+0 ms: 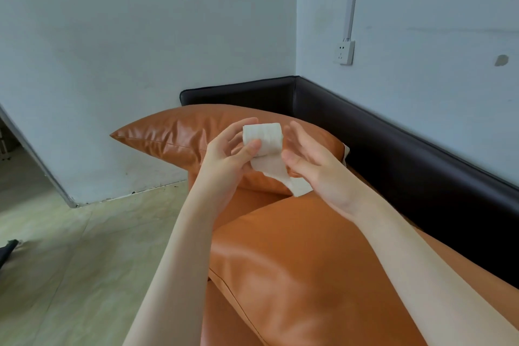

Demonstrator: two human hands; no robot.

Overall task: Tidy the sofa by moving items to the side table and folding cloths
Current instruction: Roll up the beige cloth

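White paper roll (262, 139) sat up in the air between your two hands, above the orange pillows (179, 132) on the sofa (393, 154). Your left hand (233, 146) held it, thumb on the front and fingers behind. Its long way ran across, from one hand to the other. A loose tail (283, 174) hung down toward your right hand (306, 154), which was wide and right beside it, nearer the tail. No counter showed.
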